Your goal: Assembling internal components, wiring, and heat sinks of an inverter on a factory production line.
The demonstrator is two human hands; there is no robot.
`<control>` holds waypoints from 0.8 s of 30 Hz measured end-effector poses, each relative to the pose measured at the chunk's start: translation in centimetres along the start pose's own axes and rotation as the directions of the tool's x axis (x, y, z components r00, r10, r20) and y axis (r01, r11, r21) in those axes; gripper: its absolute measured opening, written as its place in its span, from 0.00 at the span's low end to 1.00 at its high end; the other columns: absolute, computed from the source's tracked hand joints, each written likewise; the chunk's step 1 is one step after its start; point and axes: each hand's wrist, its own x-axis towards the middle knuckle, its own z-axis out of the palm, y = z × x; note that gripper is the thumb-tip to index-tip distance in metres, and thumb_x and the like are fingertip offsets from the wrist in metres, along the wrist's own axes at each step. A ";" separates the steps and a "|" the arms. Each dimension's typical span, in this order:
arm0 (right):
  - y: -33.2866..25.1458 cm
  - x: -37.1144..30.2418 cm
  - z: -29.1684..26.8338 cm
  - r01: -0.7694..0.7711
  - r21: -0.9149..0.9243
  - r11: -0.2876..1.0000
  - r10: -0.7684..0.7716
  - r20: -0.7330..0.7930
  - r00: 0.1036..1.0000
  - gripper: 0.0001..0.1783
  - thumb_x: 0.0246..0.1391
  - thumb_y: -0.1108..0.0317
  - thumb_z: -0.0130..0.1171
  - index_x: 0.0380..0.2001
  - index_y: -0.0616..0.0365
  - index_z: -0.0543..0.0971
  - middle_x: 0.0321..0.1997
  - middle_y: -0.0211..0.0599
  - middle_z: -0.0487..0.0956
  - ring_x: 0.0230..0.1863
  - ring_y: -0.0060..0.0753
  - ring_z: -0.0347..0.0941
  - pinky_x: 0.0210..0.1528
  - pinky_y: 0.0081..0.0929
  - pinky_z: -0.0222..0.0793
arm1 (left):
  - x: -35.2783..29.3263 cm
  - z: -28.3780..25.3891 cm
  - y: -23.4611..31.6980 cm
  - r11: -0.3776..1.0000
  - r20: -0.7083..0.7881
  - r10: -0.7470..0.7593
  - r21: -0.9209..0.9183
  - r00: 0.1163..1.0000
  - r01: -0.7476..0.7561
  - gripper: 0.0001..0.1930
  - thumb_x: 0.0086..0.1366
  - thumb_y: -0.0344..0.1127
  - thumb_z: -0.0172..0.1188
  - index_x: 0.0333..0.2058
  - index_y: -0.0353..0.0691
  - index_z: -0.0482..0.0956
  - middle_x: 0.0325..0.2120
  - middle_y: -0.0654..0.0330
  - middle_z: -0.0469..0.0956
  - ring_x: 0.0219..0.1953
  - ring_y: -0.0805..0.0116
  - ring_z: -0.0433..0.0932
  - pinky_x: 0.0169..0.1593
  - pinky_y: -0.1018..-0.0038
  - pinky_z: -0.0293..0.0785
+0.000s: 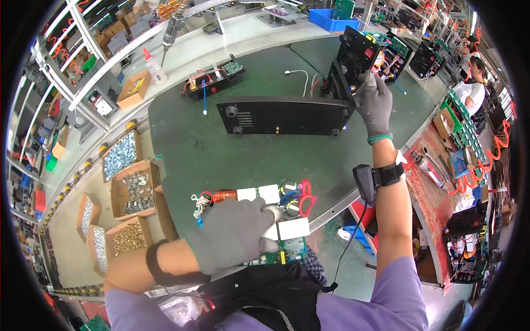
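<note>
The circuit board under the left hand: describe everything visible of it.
The circuit board lies flat at the near edge of the green mat. It is green, with white block-shaped parts, a copper-wound coil at its left end, dark round components and red wire loops at its right, and thin wires trailing off the left. The gloved left hand rests on top of it, covering its middle. Its near edge overhangs toward the person's body.

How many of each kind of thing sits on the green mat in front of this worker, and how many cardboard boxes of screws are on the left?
Black metal cases: 1
Circuit boards under the left hand: 1
Small black part with wires: 1
Cardboard boxes of screws and fittings: 5
Total: 8
The right hand grips the case's raised end panel.
</note>
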 end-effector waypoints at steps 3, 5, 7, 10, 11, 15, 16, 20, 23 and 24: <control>0.2 -0.5 0.4 0.030 -0.114 0.993 -0.031 -0.006 1.000 0.22 0.64 0.50 0.54 0.36 0.61 0.80 0.19 0.29 0.73 0.20 0.16 0.67 0.24 0.20 0.62 | 2.5 -1.8 -0.7 0.995 -0.169 0.058 0.094 0.984 -0.043 0.22 0.52 0.48 0.67 0.44 0.45 0.78 0.31 0.55 0.77 0.33 0.54 0.79 0.36 0.60 0.74; -0.1 -0.8 0.6 0.049 -0.150 0.987 -0.053 -0.026 0.998 0.24 0.65 0.49 0.53 0.34 0.62 0.80 0.17 0.30 0.71 0.19 0.17 0.67 0.23 0.22 0.62 | 5.2 -3.0 -1.4 0.989 -0.322 0.110 0.128 0.940 -0.072 0.17 0.54 0.45 0.66 0.40 0.44 0.78 0.30 0.55 0.76 0.32 0.54 0.79 0.36 0.59 0.73; 0.4 -0.5 1.0 0.084 -0.145 0.986 -0.095 -0.072 0.993 0.24 0.65 0.48 0.53 0.33 0.63 0.80 0.17 0.30 0.71 0.18 0.16 0.66 0.22 0.22 0.62 | 9.0 -4.0 -2.5 0.963 -0.510 0.226 0.248 0.830 -0.110 0.17 0.55 0.44 0.64 0.42 0.45 0.77 0.33 0.53 0.76 0.34 0.54 0.78 0.37 0.58 0.73; 0.2 -0.3 1.3 0.017 -0.025 1.000 -0.020 -0.117 0.993 0.25 0.65 0.48 0.53 0.32 0.63 0.80 0.16 0.29 0.71 0.17 0.16 0.64 0.21 0.22 0.61 | 15.5 -4.9 -4.3 0.882 -0.637 0.375 0.468 0.673 -0.048 0.21 0.62 0.45 0.60 0.53 0.49 0.74 0.41 0.51 0.76 0.41 0.53 0.78 0.41 0.59 0.73; 0.2 -0.3 1.4 -0.084 0.089 0.993 0.093 -0.108 0.990 0.26 0.65 0.48 0.52 0.31 0.64 0.80 0.16 0.28 0.71 0.16 0.16 0.63 0.20 0.22 0.61 | 17.5 -5.2 -4.7 0.883 -0.636 0.376 0.467 0.673 -0.052 0.21 0.62 0.45 0.60 0.53 0.49 0.74 0.41 0.51 0.76 0.41 0.53 0.78 0.41 0.59 0.73; 0.9 0.7 1.6 -0.079 0.121 0.989 0.094 -0.125 0.988 0.26 0.66 0.49 0.51 0.31 0.64 0.80 0.15 0.26 0.69 0.14 0.18 0.60 0.18 0.22 0.58 | 20.4 -6.3 -4.0 0.995 -0.180 -0.034 0.087 0.983 0.050 0.20 0.68 0.47 0.55 0.57 0.55 0.71 0.36 0.54 0.80 0.38 0.56 0.81 0.41 0.60 0.73; 1.6 1.5 1.2 -0.085 0.240 0.967 0.106 -0.076 0.991 0.26 0.65 0.48 0.52 0.30 0.64 0.80 0.14 0.25 0.66 0.13 0.19 0.58 0.17 0.23 0.55 | 20.6 -6.4 -3.5 0.990 -0.120 -0.105 0.082 0.987 0.115 0.18 0.69 0.47 0.53 0.56 0.55 0.71 0.33 0.55 0.81 0.37 0.56 0.81 0.41 0.60 0.73; -5.3 3.9 -2.2 -0.080 0.803 0.590 0.067 0.050 0.997 0.24 0.65 0.46 0.50 0.33 0.59 0.75 0.11 0.20 0.52 0.12 0.19 0.46 0.18 0.23 0.46 | 20.8 -5.8 -4.4 0.994 -0.187 -0.060 0.079 0.981 0.075 0.17 0.69 0.47 0.53 0.55 0.57 0.72 0.33 0.56 0.82 0.36 0.56 0.82 0.41 0.59 0.73; -8.9 6.2 -5.9 0.112 0.837 0.536 -0.239 0.023 0.971 0.24 0.68 0.49 0.46 0.37 0.63 0.75 0.11 0.19 0.54 0.13 0.18 0.47 0.19 0.22 0.47 | 21.1 -5.7 -4.1 0.993 -0.180 -0.093 0.056 0.979 0.104 0.17 0.68 0.45 0.54 0.54 0.57 0.73 0.34 0.55 0.82 0.38 0.55 0.82 0.41 0.58 0.73; -9.8 6.2 -6.7 0.170 0.779 0.604 -0.273 0.002 0.962 0.25 0.68 0.49 0.46 0.38 0.63 0.76 0.11 0.20 0.55 0.13 0.18 0.48 0.18 0.21 0.47 | 21.2 -5.8 -3.8 0.995 -0.181 -0.073 0.054 0.981 0.084 0.17 0.68 0.45 0.54 0.54 0.57 0.73 0.34 0.55 0.82 0.38 0.55 0.82 0.41 0.58 0.73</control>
